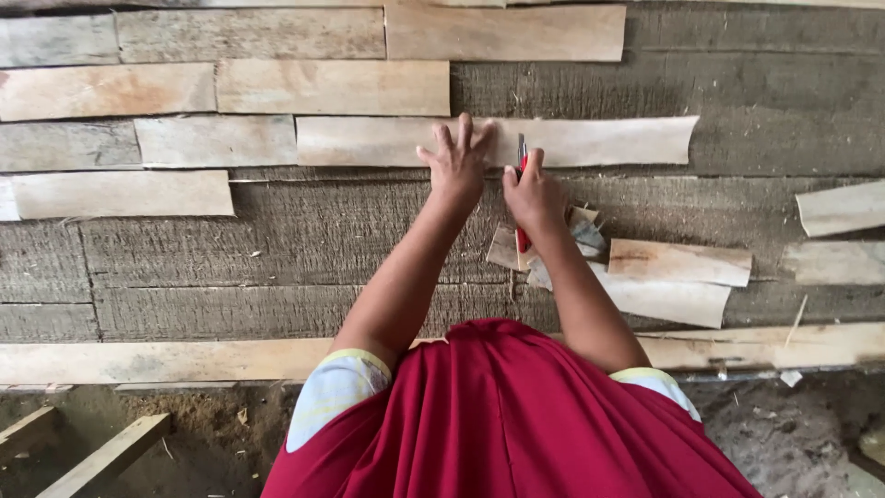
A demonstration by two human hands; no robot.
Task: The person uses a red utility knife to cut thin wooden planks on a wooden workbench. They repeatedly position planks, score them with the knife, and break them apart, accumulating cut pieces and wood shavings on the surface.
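A grey, rough-sawn plank surface [756, 92] fills most of the frame, its boards running left to right. Along its lower edge, across the bottom third of the picture, lies a long pale wooden batten [157, 361], with bare earth below it. Thin pale veneer strips are laid in staggered rows over the upper left of the frame, such as one at the far left [106, 90]. The strip under work [599, 140] sits at upper centre, stretching from the middle toward the right. A loose pile of shorter veneer offcuts [678, 277] lies at centre right, just below the person's right forearm, and two more pieces [841, 207] rest at the right edge.

The person's red garment covers the bottom centre. The left hand [458, 159] lies flat with fingers spread and loose, pressing on the strip under work near its middle. The right hand [533, 192], just beside it, is clenched around a red-handled knife [522, 166], whose blade points up the frame and meets the lower edge of the same strip.
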